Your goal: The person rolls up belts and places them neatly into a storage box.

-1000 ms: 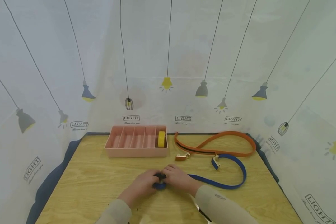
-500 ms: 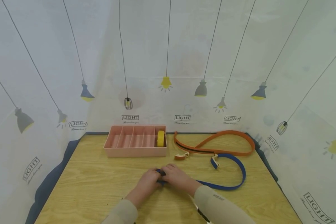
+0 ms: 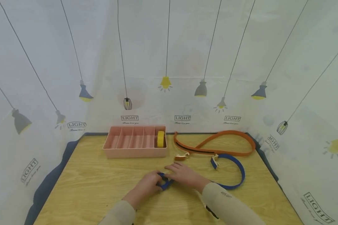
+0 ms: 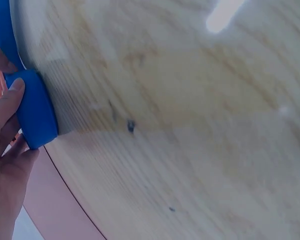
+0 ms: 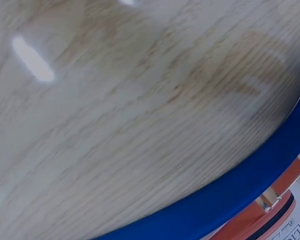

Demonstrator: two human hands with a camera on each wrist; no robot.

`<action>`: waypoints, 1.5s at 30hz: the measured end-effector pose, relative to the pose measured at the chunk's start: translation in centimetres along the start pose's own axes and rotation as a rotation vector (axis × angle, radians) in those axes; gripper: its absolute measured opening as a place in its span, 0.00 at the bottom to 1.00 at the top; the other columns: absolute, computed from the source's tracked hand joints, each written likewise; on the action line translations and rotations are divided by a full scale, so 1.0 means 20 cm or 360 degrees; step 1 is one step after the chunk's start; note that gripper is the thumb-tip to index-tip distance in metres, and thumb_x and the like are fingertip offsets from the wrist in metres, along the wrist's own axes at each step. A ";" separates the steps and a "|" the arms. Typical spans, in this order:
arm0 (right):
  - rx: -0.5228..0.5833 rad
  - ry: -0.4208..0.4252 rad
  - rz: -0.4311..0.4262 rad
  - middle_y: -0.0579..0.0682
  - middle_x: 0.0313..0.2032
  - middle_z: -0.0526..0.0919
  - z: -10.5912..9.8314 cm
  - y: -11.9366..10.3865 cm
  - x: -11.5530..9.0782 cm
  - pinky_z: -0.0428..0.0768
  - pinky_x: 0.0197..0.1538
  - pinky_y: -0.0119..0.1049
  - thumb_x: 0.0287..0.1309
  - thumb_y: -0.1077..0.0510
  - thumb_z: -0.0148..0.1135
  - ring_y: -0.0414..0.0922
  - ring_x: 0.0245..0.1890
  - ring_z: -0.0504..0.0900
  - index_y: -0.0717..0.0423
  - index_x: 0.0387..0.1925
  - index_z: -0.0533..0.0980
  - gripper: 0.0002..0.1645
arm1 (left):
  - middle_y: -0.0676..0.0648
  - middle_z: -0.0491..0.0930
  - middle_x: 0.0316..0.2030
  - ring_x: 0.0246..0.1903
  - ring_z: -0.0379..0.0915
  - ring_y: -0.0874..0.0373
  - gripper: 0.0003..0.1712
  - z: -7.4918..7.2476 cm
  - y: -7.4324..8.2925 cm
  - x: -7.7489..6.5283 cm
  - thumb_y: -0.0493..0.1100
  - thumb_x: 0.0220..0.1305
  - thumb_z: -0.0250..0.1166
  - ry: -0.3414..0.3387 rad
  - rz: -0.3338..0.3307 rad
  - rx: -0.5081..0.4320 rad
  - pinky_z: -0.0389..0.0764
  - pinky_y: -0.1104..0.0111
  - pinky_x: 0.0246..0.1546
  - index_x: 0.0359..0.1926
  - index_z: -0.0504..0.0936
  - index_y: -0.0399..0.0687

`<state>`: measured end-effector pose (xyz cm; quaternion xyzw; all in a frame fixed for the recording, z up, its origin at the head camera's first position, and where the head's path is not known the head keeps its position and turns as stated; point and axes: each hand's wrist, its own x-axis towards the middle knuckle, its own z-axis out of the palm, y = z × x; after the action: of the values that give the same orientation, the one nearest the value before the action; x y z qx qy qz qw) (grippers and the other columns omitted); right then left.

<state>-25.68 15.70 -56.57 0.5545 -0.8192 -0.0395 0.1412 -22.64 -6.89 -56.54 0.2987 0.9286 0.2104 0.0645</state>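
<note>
A blue belt [image 3: 240, 165] stands on edge on the wooden table, its far end curving back to a gold-coloured buckle [image 3: 215, 162]. Its near end is wound into a small roll [image 4: 37, 110], which my left hand [image 3: 146, 186] grips between thumb and fingers. My right hand [image 3: 187, 176] is beside the roll on its right, pinching the strap with its fingertips. From there the strap runs under the right forearm. A long stretch of the blue strap [image 5: 225, 195] crosses the right wrist view, where most of the right hand is out of sight.
Behind the hands stands a pink divided box [image 3: 135, 152], with a yellow roll [image 3: 160, 139] in its rightmost compartment. An orange belt [image 3: 236, 153] lies looped at the back right, its buckle end [image 3: 181, 157] near the box. Lamp-patterned sheets surround the table.
The right hand has shifted slightly right along the strap, away from the left hand. The blue roll between the hands shows more openly now. Belts and box otherwise stay in place.
</note>
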 end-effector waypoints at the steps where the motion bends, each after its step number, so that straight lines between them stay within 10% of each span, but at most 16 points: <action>1: -0.0021 0.0012 -0.0009 0.53 0.63 0.70 0.00 0.00 0.00 0.67 0.65 0.45 0.60 0.59 0.65 0.47 0.61 0.69 0.43 0.61 0.75 0.26 | 0.50 0.84 0.37 0.52 0.76 0.46 0.09 0.00 0.00 0.00 0.40 0.45 0.78 -0.0019 0.0027 -0.0013 0.76 0.56 0.54 0.28 0.86 0.49; 12: -0.0325 0.0034 -0.0205 0.45 0.56 0.74 0.00 -0.03 0.02 0.72 0.58 0.39 0.56 0.58 0.68 0.43 0.53 0.72 0.33 0.53 0.81 0.24 | 0.58 0.82 0.39 0.58 0.72 0.50 0.09 -0.02 0.00 -0.02 0.41 0.51 0.75 -0.0140 0.0226 0.0020 0.72 0.60 0.59 0.34 0.85 0.54; 19: -0.0437 0.0066 -0.0288 0.39 0.54 0.76 0.00 -0.05 0.04 0.69 0.60 0.37 0.56 0.56 0.67 0.41 0.52 0.72 0.35 0.44 0.84 0.15 | 0.53 0.85 0.37 0.55 0.74 0.46 0.10 -0.07 -0.01 -0.05 0.41 0.47 0.76 0.0053 0.0438 0.0377 0.74 0.59 0.57 0.32 0.86 0.54; 34: -0.0324 -0.0304 0.0004 0.38 0.46 0.81 -0.04 -0.12 0.14 0.71 0.55 0.32 0.62 0.59 0.61 0.38 0.49 0.74 0.43 0.48 0.79 0.13 | 0.48 0.84 0.40 0.55 0.74 0.45 0.13 -0.01 0.02 0.02 0.47 0.51 0.76 0.0108 0.0189 0.0389 0.74 0.57 0.57 0.35 0.86 0.46; 45: -0.0121 0.0004 -0.0095 0.37 0.42 0.83 -0.01 -0.08 0.13 0.71 0.56 0.34 0.57 0.54 0.67 0.39 0.47 0.75 0.42 0.42 0.83 0.10 | 0.49 0.84 0.33 0.41 0.79 0.51 0.10 0.01 0.01 0.02 0.42 0.48 0.77 0.0217 0.0224 0.0422 0.79 0.62 0.47 0.28 0.83 0.47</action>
<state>-25.07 12.79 -56.20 0.5729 -0.8000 -0.0743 0.1619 -22.76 -6.46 -56.60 0.3539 0.9273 0.1097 -0.0536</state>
